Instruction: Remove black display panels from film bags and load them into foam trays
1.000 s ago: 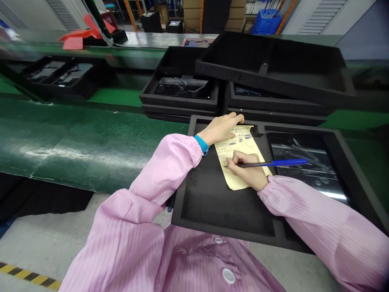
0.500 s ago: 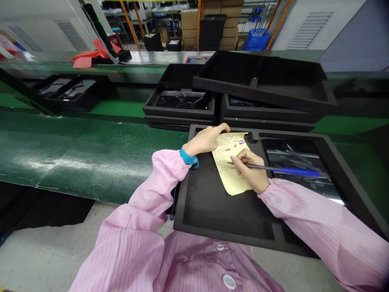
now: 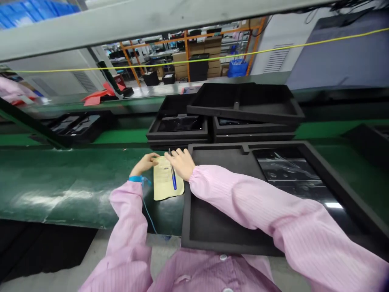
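A yellow sheet of paper (image 3: 162, 190) with rows of writing is at the green bench, just left of the black foam tray (image 3: 219, 239). At its upper left edge, my left hand (image 3: 146, 164) has thumb and fingers closed on the paper; a blue wrist strap circles that wrist. My right hand (image 3: 182, 164) is over the paper's upper right side, fingers closed around the upper part of a blue pen (image 3: 174, 178). The pen's blue end points toward me. In the tray's right part sits a dark glossy panel (image 3: 291, 172).
Behind the tray stand stacked black trays (image 3: 179, 136), with another tray (image 3: 264, 103) tilted on top. Farther left is a black tray (image 3: 82, 129) beside a green post (image 3: 33, 121). A grey beam (image 3: 152, 20) and a yellow cord (image 3: 146, 65) cross overhead.
Both hands have moved left, and the paper has gone from the foam tray to the bench. The pen has turned from pointing sideways to lengthwise over the paper. The view has tilted up.
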### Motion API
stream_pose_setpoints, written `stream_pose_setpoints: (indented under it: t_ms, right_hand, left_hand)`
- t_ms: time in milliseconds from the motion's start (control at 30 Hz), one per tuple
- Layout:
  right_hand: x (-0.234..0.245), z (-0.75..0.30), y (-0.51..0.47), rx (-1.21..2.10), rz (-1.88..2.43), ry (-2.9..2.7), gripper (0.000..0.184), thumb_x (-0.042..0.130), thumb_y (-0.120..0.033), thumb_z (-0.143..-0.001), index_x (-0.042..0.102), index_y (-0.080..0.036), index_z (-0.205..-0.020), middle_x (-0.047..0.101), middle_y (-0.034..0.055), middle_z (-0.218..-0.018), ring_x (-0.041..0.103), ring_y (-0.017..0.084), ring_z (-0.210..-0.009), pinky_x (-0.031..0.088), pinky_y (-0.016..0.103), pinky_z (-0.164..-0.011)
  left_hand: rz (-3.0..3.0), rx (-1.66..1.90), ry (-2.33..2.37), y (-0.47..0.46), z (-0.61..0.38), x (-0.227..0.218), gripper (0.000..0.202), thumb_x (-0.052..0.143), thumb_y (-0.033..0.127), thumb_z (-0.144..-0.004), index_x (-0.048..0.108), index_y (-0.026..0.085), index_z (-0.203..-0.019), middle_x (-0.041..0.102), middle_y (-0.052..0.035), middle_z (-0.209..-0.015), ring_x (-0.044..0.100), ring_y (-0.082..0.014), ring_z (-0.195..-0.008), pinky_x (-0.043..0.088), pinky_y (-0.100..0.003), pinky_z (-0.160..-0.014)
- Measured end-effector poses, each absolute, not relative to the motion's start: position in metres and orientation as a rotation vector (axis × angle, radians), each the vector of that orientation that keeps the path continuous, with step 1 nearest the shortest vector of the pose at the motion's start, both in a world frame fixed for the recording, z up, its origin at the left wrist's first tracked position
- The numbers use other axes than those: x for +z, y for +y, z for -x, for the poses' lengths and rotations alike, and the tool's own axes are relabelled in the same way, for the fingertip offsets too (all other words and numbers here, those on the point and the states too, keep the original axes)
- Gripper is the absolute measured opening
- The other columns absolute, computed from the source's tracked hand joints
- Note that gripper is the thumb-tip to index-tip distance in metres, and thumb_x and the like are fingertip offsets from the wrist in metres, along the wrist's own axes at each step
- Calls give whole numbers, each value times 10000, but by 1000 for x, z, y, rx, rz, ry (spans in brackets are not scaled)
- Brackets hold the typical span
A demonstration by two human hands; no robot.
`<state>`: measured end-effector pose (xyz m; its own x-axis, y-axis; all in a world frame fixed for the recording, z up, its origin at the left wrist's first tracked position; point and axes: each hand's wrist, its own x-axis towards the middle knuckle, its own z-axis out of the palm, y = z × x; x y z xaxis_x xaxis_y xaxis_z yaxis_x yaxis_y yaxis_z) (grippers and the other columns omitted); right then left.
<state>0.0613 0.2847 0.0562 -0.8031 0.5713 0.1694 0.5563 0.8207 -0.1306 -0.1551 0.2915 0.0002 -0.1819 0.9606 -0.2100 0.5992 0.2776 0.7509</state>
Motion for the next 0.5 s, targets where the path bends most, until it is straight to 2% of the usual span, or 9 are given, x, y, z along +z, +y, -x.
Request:
stream_pose_setpoints:
  t_ms: [67,100,167,233,267,300,367,433,500]
  right_hand:
    - [67,-79,286,52,906,-2818,492,383,-12,-866,440,-144,-1337,544,152,-1198,469,275,-1090,351,398,-841]
    - [74,-98,286,33,906,-2831,471,392,-18,-862,462,-134,-1313,545,155,-1187,463,277,-1099,343,400,-853]
    - [87,-155,284,28,896,-2880,302,428,-46,-849,589,-94,-1100,594,157,-1042,484,278,-1055,331,398,-855]
    - [92,-223,280,95,876,-2964,142,489,-82,-811,628,-115,-815,606,110,-793,533,237,-843,340,366,-769]
    - [91,-257,276,149,858,-3001,137,503,-93,-790,609,-134,-713,575,76,-681,516,196,-704,335,343,-710]
    - [87,-288,272,214,824,-3034,140,512,-93,-763,592,-148,-663,557,50,-638,494,167,-639,331,324,-680]
    - [72,-335,261,306,748,-3035,131,508,-106,-742,588,-161,-653,577,46,-697,533,182,-760,357,321,-733]
    - [52,-359,252,352,686,-2989,134,486,-169,-808,613,-166,-766,586,60,-807,519,200,-888,369,363,-857]
    - [35,-362,247,375,627,-2931,221,420,-250,-887,597,-163,-786,567,77,-835,486,208,-908,338,428,-956]
  left_hand:
    - [-1419,705,1888,298,142,-19,180,596,266,-881,591,116,-981,621,-13,-818,610,-136,-725,523,-319,-715]
    - [-1431,720,1899,298,136,-24,214,586,266,-887,578,117,-1040,632,-33,-888,623,-152,-783,528,-345,-759]
    - [-1463,766,1942,295,127,-24,311,566,227,-879,522,120,-1167,615,-99,-1091,617,-200,-957,498,-419,-893]
    - [-1519,830,1973,284,116,-12,424,523,218,-870,436,125,-1275,501,-166,-1316,534,-254,-1161,400,-475,-1032]
    - [-1560,853,1955,275,107,-3,459,500,236,-869,402,134,-1306,442,-175,-1386,487,-268,-1228,359,-479,-1072]
    - [-1611,864,1908,264,97,8,472,479,272,-873,389,151,-1320,418,-163,-1420,458,-270,-1265,341,-467,-1092]
    - [-1726,821,1726,238,69,30,443,482,356,-871,447,208,-1287,497,-102,-1378,496,-255,-1243,378,-428,-1080]
    - [-1843,719,1534,210,36,52,404,514,408,-868,522,265,-1245,556,-45,-1339,494,-238,-1260,351,-398,-1112]
    - [-1969,525,1348,186,5,68,403,464,405,-912,490,321,-1305,525,-8,-1382,464,-206,-1296,335,-380,-1130]
